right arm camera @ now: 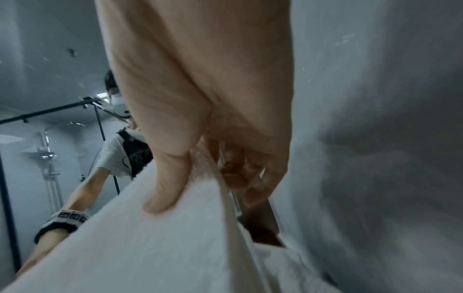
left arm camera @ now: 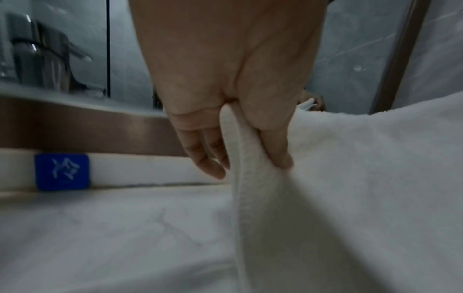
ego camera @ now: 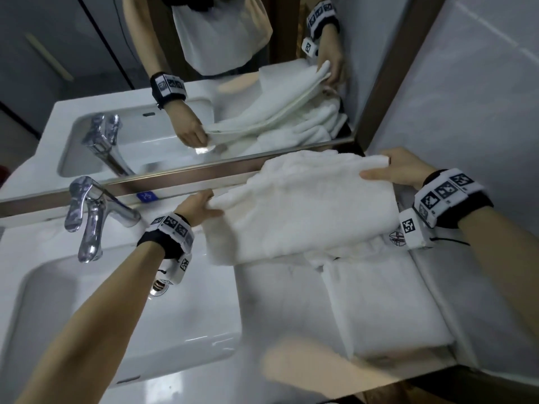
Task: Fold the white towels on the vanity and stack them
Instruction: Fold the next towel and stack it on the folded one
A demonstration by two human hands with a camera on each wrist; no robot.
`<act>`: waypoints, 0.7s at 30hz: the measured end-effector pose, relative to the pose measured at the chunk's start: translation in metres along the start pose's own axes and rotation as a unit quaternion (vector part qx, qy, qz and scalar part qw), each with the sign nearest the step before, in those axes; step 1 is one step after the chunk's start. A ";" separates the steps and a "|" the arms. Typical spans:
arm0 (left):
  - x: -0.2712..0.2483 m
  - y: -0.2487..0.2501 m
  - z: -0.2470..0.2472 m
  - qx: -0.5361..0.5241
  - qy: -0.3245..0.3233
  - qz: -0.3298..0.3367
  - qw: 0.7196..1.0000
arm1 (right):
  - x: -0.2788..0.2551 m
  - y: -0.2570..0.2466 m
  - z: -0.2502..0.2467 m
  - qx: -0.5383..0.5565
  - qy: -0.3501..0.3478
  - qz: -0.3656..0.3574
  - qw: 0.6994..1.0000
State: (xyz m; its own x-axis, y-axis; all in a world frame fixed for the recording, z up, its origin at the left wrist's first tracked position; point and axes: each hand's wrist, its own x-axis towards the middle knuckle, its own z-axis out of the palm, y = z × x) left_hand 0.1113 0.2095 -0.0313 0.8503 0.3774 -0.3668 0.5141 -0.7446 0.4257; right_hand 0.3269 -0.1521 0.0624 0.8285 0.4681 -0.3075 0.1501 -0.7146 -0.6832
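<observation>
A white towel (ego camera: 306, 205) hangs stretched between both hands above the right side of the vanity (ego camera: 271, 298), close to the mirror. My left hand (ego camera: 201, 204) pinches its left edge, thumb on top and fingers beneath; the same hand (left arm camera: 240, 138) and towel (left arm camera: 363, 188) fill the left wrist view. My right hand (ego camera: 390, 170) pinches the far right corner, and in the right wrist view this hand (right arm camera: 198, 178) has its thumb pressed on the towel (right arm camera: 140, 247). A folded white towel (ego camera: 385, 307) lies flat on the counter below. More crumpled towel (ego camera: 350, 252) lies under the held one.
A white sink basin (ego camera: 131, 322) with a chrome faucet (ego camera: 93, 217) lies to the left. The mirror (ego camera: 175, 97) runs along the back above a metal ledge. A grey wall (ego camera: 481, 112) closes the right side. A blue tag (left arm camera: 62, 171) sits on the backsplash.
</observation>
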 end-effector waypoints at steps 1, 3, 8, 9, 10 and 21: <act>-0.008 -0.001 -0.006 -0.018 0.014 0.010 1.000 | -0.003 -0.001 -0.006 -0.028 0.015 -0.022 0.999; -0.025 -0.002 -0.019 -0.044 0.047 0.056 0.996 | -0.010 -0.003 -0.016 -0.065 0.046 -0.060 0.995; -0.070 0.004 -0.036 0.029 0.152 0.153 0.976 | -0.034 -0.007 -0.028 -0.105 0.131 -0.133 0.977; -0.079 0.006 -0.036 0.032 0.169 0.160 0.972 | -0.040 -0.005 -0.029 -0.107 0.143 -0.141 0.974; -0.087 0.006 -0.034 0.034 0.182 0.160 0.970 | -0.045 -0.003 -0.029 -0.104 0.153 -0.149 0.971; -0.174 0.015 0.040 0.135 0.215 0.160 0.954 | -0.129 0.058 -0.004 -0.124 0.200 -0.163 0.958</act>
State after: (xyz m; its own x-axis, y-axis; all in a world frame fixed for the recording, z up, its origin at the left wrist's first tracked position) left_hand -0.0337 0.1101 0.0058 0.9562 0.2553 0.1431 0.2228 -0.9520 0.2098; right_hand 0.2306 -0.2558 0.0649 0.8486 0.4863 0.2083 0.5190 -0.6890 -0.5059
